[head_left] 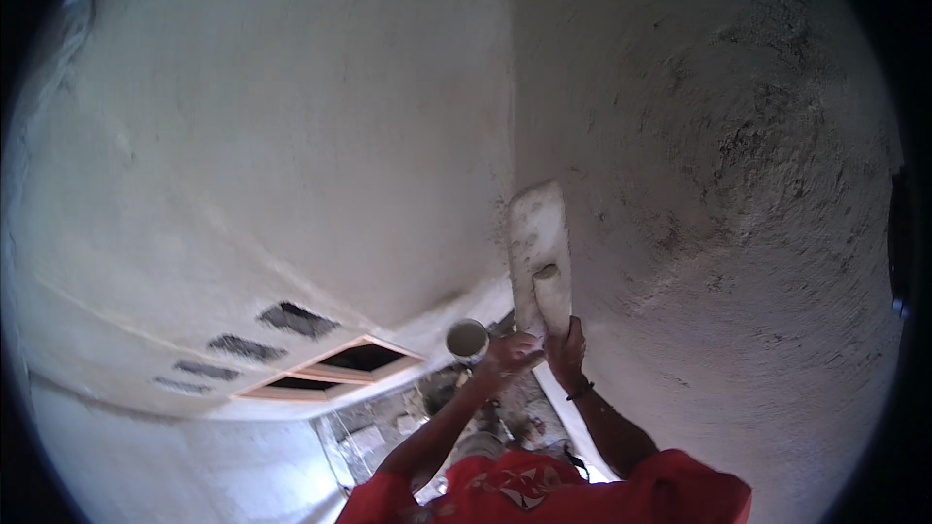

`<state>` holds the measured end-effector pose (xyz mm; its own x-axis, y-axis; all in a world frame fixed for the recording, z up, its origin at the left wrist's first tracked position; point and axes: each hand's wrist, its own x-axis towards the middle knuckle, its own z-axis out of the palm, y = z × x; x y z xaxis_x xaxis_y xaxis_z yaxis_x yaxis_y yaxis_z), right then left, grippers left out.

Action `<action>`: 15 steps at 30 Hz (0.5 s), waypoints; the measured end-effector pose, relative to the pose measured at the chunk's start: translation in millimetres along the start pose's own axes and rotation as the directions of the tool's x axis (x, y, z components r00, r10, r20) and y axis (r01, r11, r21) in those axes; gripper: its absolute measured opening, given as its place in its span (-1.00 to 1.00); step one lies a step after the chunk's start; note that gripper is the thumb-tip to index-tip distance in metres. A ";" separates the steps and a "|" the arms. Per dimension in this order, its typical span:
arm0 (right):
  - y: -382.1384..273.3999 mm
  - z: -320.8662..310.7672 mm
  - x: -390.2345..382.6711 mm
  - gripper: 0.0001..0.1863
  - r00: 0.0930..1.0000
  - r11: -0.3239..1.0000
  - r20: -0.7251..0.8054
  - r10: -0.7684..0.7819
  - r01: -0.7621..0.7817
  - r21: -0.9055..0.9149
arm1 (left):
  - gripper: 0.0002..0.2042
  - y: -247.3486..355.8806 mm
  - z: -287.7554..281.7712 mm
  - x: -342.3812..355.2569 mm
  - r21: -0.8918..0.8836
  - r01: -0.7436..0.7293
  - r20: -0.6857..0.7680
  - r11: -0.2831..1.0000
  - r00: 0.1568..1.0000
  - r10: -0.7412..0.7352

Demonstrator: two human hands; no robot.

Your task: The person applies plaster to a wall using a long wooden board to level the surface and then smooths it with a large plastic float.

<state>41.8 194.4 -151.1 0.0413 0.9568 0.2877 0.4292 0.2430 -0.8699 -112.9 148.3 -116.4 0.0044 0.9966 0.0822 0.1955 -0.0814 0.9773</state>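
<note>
A long plastering float, pale and smeared with plaster, stands upright along the wall corner. Its thick rounded handle faces me. My right hand is closed around the lower end of that handle, a dark band on its wrist. Beside the float's lower end is my left hand, its fingers stretched toward the blade. Whether those fingertips touch the float is hard to see. To the right, the wall carries rough, swirled plaster with darker, pitted patches. The left wall looks smoother.
A round bucket stands below, left of my left hand. Rubble and loose pieces litter the floor. Low on the left wall are a wooden frame with two dark openings and several dark rectangular recesses.
</note>
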 end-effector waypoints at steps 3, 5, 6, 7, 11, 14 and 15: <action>-17.1 32.8 54.9 -0.61 0.988 0.973 0.074 0.133 -0.144 0.183 | -0.49 37.8 -113.2 43.9 0.540 -0.227 -0.113 0.810 0.935 0.337; -42.2 66.0 99.0 -0.52 0.989 0.980 -0.102 -0.109 0.124 0.156 | -0.44 99.6 -193.9 82.8 0.863 -0.231 -0.125 0.449 0.764 0.633; -62.6 82.5 122.7 -0.54 0.997 0.957 -0.038 -0.071 0.079 0.280 | -0.41 132.2 -229.9 102.7 0.951 -0.152 -0.103 0.269 0.666 0.739; -85.2 95.9 152.0 -0.56 0.993 0.926 -0.039 -0.111 0.118 0.358 | -0.39 159.7 -259.0 127.1 0.990 -0.049 -0.078 0.130 0.572 0.817; -199.7 128.4 266.0 -0.60 0.960 0.825 -0.098 -0.264 0.277 0.492 | -0.23 240.4 -341.4 204.5 0.954 0.290 -0.073 -0.082 0.484 0.872; -261.7 139.7 341.0 -0.54 0.925 0.852 -0.151 -0.348 0.379 0.361 | -0.18 244.1 -382.1 256.0 0.898 0.414 -0.055 -0.151 0.447 0.893; -270.1 147.4 357.3 -0.45 0.923 0.866 -0.150 -0.353 0.384 0.321 | -0.17 238.1 -391.2 265.6 0.876 0.454 -0.056 -0.161 0.429 0.902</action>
<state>-192.4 494.2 127.6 0.0222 0.7736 0.6333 0.0984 0.6286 -0.7714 -448.8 389.0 214.6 0.1228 0.3534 0.9274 0.8301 0.4756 -0.2912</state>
